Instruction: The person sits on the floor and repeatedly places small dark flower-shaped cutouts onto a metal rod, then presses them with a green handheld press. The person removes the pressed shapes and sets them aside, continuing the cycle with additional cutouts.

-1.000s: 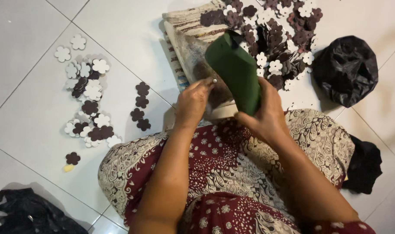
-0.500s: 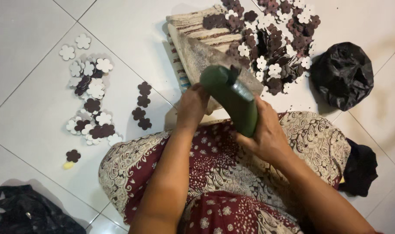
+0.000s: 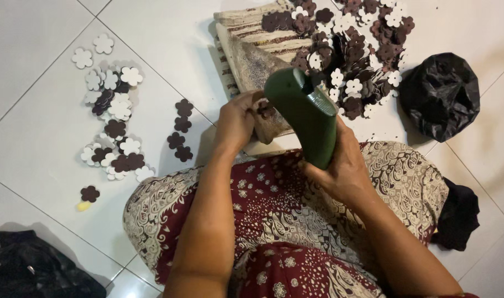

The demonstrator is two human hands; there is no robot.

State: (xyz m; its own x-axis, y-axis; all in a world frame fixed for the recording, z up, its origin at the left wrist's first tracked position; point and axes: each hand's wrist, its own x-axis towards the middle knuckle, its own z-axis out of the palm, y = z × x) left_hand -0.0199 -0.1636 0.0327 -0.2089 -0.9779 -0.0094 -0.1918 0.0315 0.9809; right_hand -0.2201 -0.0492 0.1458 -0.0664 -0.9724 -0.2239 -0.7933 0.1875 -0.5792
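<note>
- looking down through the head camera at a patterned red and cream skirt (image 3: 296,221) over the lap, above white floor tiles (image 3: 36,33).
- gripping a dark green bottle (image 3: 307,118) in the right hand (image 3: 340,165), fingers wrapped tight around its lower half, nozzle end tilting up and to the left.
- pinching a small brown flower cutout (image 3: 264,110) in the left hand (image 3: 238,121), fingers closed on it just beside the bottle's top.
- holding both hands close together over a worn striped board (image 3: 252,60) lying on the floor in front of the knees.
- showing a heap of brown and white flower pieces (image 3: 351,49) on the board's far end, more flower shapes (image 3: 114,110) scattered left, a black bag (image 3: 442,94) at right.
</note>
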